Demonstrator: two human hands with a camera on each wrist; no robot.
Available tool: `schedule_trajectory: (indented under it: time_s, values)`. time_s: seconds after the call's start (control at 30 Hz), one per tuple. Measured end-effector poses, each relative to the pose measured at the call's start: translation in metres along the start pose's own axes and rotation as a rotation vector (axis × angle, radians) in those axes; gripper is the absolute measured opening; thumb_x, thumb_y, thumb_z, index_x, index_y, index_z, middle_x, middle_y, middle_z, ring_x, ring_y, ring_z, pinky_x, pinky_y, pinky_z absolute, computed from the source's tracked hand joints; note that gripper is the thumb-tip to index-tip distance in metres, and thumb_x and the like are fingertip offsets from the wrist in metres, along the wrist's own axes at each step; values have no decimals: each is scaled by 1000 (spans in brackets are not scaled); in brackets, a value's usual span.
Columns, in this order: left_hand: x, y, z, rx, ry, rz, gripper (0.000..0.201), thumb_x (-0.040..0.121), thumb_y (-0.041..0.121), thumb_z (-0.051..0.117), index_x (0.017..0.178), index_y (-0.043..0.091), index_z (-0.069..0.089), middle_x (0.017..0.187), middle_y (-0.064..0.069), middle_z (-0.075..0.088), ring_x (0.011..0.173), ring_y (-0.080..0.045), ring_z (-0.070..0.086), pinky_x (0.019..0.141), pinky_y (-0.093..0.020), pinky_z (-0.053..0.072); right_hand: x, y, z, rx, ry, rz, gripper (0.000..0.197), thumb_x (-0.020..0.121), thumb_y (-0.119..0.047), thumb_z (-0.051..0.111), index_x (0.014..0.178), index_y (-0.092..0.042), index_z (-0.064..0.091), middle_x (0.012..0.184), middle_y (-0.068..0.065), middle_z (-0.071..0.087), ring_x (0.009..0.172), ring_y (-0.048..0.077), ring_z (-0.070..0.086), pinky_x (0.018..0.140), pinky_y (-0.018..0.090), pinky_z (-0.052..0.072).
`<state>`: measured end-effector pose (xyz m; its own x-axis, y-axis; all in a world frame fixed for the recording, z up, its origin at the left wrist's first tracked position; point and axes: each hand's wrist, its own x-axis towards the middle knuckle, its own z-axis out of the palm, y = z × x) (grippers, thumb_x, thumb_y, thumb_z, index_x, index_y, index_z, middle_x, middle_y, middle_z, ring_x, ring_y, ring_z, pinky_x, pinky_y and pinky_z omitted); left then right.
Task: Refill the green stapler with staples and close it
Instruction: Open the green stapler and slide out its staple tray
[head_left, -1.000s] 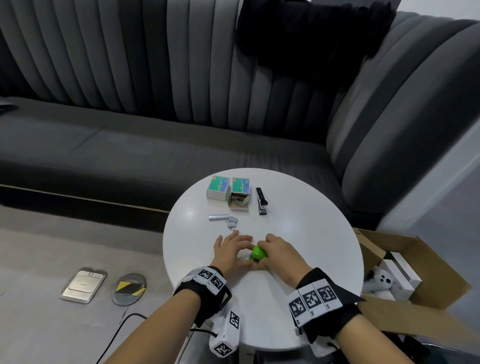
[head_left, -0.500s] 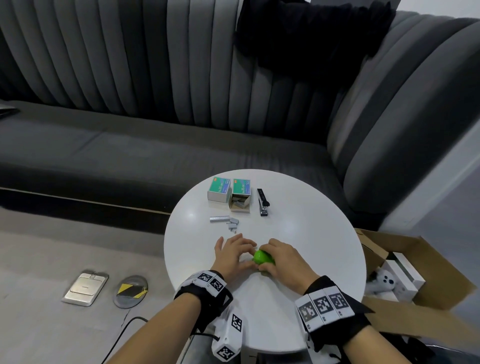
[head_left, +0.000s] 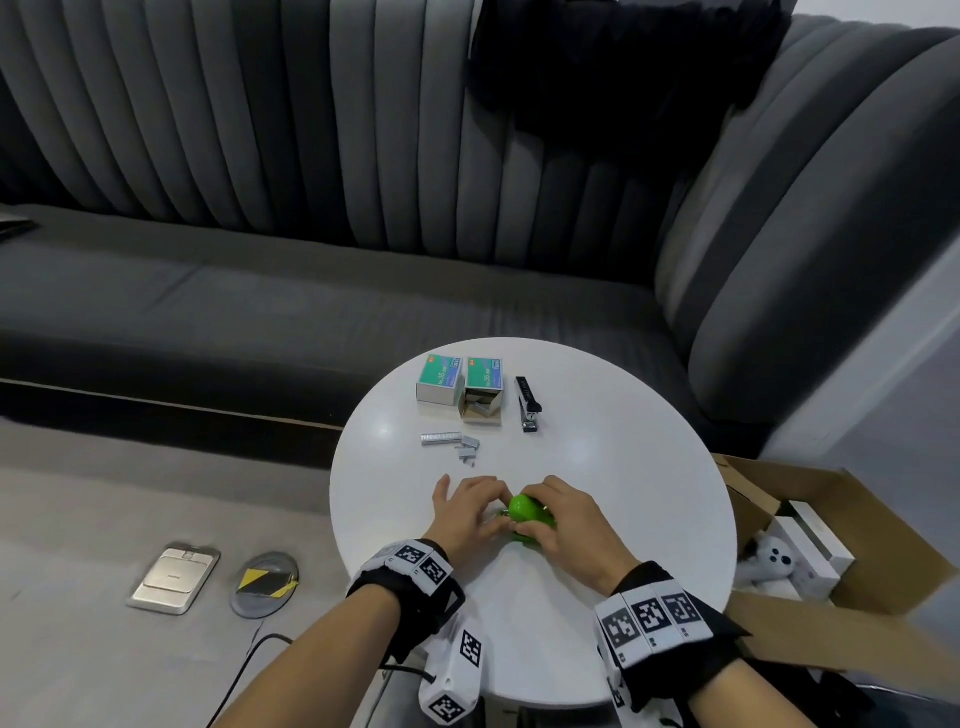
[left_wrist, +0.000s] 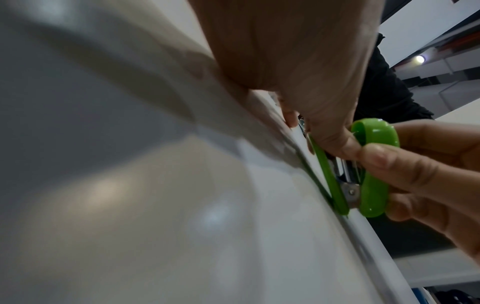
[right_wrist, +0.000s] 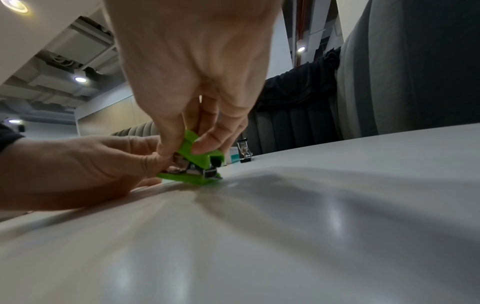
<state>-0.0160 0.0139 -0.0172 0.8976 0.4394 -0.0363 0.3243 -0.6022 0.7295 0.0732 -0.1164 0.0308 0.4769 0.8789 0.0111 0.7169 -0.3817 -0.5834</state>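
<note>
Resting on the near part of the round white table (head_left: 597, 519), the green stapler (head_left: 525, 512) sat between both hands with its base flat on the tabletop. The right hand (head_left: 569, 527) gripped the stapler's green top, thumb on one side and fingers curled over the other; the top stood slightly raised from the base, so the metal channel showed between them. The left hand (head_left: 465, 512) pinched at the stapler's metal inner part with thumb and curled fingers, its edge lying on the table.

Farther across the table lay loose staple strips (head_left: 451, 442), well apart from the hands. Beyond them stood two green-and-blue staple boxes side by side: a closed staple box (head_left: 439, 379) and an open staple box (head_left: 483, 397) with staples showing in its drawer. The print on their lids seemed to read "No.35", but it was too small to be sure. A black stapler (head_left: 527, 404) lay just beside the open box.

On the floor to the right stood a cardboard box (head_left: 857, 525); a grey ribbed sofa (head_left: 260, 208) curved behind the table.
</note>
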Motion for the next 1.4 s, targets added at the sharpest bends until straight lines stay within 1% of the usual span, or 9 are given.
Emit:
schedule_trajectory:
  time_s: [0.2,0.3,0.4,0.5,0.6,0.73,0.9,1.2,1.4]
  values:
    - [3,3,-9,-217,-95,-2,27,82,41,58,107,29,57,104,10,60,111,-6,53,109,-36,14,2,-1,-5,94,50,191,35,81,-28,66,111,-14,58,95,5,57,84,17,52,76,24,44]
    - [0,11,-14,-518,-106,-35,31,87,12,59,116,15,53,98,-4,62,84,4,62,88,-17,45,-1,1,-4,241,117,338,28,79,-24,69,100,-11,54,81,7,56,68,19,55,55,19,48]
    - [-3,16,-10,-505,-149,-32,33,86,4,58,119,4,52,102,-10,62,84,-1,61,83,-15,48,-4,5,-2,500,205,525,34,75,-26,74,81,-8,45,72,12,58,45,20,53,38,24,43]
    - [-4,25,-2,-434,-248,5,44,79,12,69,121,11,54,113,-9,64,96,-12,61,85,-12,48,-1,10,1,563,224,602,33,82,-31,66,79,0,54,67,15,66,52,26,62,54,37,55]
    - [-3,34,1,-250,-185,30,47,73,21,74,117,19,57,113,-4,65,96,-11,58,83,-15,46,0,11,1,383,190,560,32,90,-27,53,79,1,64,79,17,71,79,32,67,79,43,55]
    - [-1,35,1,-182,-131,38,41,77,22,70,115,14,58,109,-4,63,93,-11,52,81,-16,39,-11,13,-2,483,164,503,21,90,-12,50,72,-10,62,68,7,63,58,20,58,62,33,53]
    - [-5,32,-2,-333,-50,14,36,77,15,71,112,12,60,103,0,63,96,-13,57,79,-6,41,-21,20,-2,604,83,427,11,91,-16,53,97,-13,62,91,1,62,79,17,61,69,28,54]
    - [-13,52,-14,-562,-4,4,38,72,-1,72,103,19,62,98,-3,65,81,-12,63,66,-16,53,-25,3,-12,741,174,316,16,86,-7,58,90,-21,66,82,2,68,77,25,67,73,40,56]
    - [-18,68,-31,-516,-22,40,47,78,1,67,122,11,55,101,-2,61,78,-10,63,65,-12,52,-25,-8,-22,749,236,228,17,88,-4,55,94,-18,64,81,-1,66,67,16,58,51,15,46]
